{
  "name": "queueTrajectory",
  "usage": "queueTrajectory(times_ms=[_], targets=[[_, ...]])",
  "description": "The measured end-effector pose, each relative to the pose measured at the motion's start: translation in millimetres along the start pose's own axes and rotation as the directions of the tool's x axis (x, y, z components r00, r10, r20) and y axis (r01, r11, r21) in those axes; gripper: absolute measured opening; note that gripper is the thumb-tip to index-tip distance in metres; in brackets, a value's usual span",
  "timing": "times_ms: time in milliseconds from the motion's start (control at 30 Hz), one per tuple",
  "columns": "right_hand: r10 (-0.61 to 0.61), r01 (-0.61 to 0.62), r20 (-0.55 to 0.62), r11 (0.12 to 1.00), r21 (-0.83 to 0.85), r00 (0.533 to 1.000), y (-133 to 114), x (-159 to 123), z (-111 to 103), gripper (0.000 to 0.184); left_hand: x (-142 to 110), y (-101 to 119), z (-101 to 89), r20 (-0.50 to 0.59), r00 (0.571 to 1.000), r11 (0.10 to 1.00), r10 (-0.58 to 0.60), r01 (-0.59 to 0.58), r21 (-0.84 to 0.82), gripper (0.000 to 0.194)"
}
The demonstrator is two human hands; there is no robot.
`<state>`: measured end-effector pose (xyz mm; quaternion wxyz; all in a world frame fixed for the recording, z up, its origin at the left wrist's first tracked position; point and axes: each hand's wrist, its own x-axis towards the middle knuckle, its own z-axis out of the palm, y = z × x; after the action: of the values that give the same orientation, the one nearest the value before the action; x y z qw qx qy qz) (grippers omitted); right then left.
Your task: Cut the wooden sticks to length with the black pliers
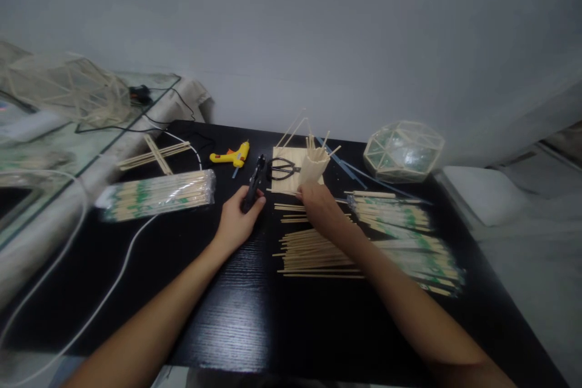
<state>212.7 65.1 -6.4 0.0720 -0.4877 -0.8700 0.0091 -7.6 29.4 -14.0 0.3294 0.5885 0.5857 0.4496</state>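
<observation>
My left hand (239,215) is wrapped around a black hand tool (253,185), whose upper end points away from me; its exact kind is hard to make out. My right hand (321,206) has its fingers pinched on a thin wooden stick (282,191) that lies across, in front of a pale wooden board (291,152). On the board are black-handled scissors (282,168) and a holder built of sticks (313,168), with several sticks standing in it. Loose wooden sticks (313,250) lie in a bundle below my right hand and forearm, partly hidden by them.
A yellow glue gun (231,155) lies left of the board. Plastic packs of sticks lie left (159,194) and right (409,248). A faceted stick frame (404,151) stands at the back right. A white cable (120,279) crosses the black table (227,315).
</observation>
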Motion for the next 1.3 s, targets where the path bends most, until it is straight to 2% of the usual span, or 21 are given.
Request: queueTrajectory(times_ms=[67,233,367,533,600,633,667,733,800,833,867,900,933,1033,1133,1300], targets=[[-0.017,0.019,-0.033,0.998,0.059,0.999,-4,-3,-9,0.026,1,0,-0.6,-0.003,1.000,0.998,-0.027,0.026,-0.060,0.026],[-0.013,0.049,-0.106,0.938,0.344,0.994,-14,-12,-31,0.019,0,2,-2.3,-0.019,0.999,0.964,-0.040,0.033,-0.265,0.027],[0.018,0.037,-0.099,0.849,0.527,0.995,-20,-16,-47,0.018,-1,5,-4.1,-0.038,0.998,0.957,-0.047,0.034,-0.287,0.025],[-0.022,0.069,-0.081,0.773,0.631,0.996,-19,-18,-57,0.015,-3,8,-5.1,0.034,0.998,0.920,-0.061,0.070,-0.386,0.023],[0.011,0.079,-0.132,0.752,0.654,0.991,-13,-18,-60,0.013,-3,9,-4.7,0.022,0.997,0.892,-0.076,0.078,-0.445,0.022],[0.069,0.082,-0.198,0.742,0.665,0.978,-9,-18,-63,0.012,-3,10,-4.5,0.011,0.996,0.871,-0.088,0.082,-0.484,0.021],[0.154,0.082,-0.280,0.730,0.678,0.948,-4,-18,-65,0.011,-2,11,-4.2,-0.001,0.995,0.845,-0.104,0.088,-0.528,0.020],[0.364,0.073,-0.430,0.688,0.722,0.826,7,-17,-71,0.010,0,14,-4.1,-0.007,0.989,0.773,-0.150,0.113,-0.624,0.019],[0.533,0.067,-0.480,0.618,0.783,0.696,16,-16,-75,0.011,2,17,-4.3,0.017,0.977,0.684,-0.210,0.160,-0.711,0.019],[0.586,0.070,-0.475,0.579,0.812,0.656,19,-16,-76,0.013,3,18,-4.5,0.038,0.969,0.636,-0.245,0.190,-0.748,0.020],[0.619,0.076,-0.454,0.537,0.840,0.641,20,-16,-77,0.016,4,19,-4.7,0.063,0.958,0.586,-0.279,0.222,-0.779,0.021],[0.636,0.080,-0.421,0.492,0.867,0.647,20,-16,-77,0.018,5,20,-4.9,0.090,0.946,0.539,-0.311,0.253,-0.804,0.022],[0.638,0.077,-0.374,0.442,0.893,0.673,19,-16,-77,0.020,6,20,-5.0,0.116,0.933,0.496,-0.339,0.283,-0.821,0.023],[0.574,0.020,-0.194,0.294,0.956,0.795,12,-16,-76,0.025,8,18,-4.7,0.162,0.897,0.430,-0.411,0.347,-0.833,0.024],[0.475,-0.039,-0.077,0.228,0.973,0.876,6,-15,-74,0.028,9,13,-3.7,0.120,0.877,0.465,-0.466,0.358,-0.810,0.025],[0.414,-0.102,0.019,0.181,0.978,0.910,1,-13,-68,0.030,6,11,-1.4,0.067,0.897,0.547,-0.436,0.323,-0.772,0.032]])
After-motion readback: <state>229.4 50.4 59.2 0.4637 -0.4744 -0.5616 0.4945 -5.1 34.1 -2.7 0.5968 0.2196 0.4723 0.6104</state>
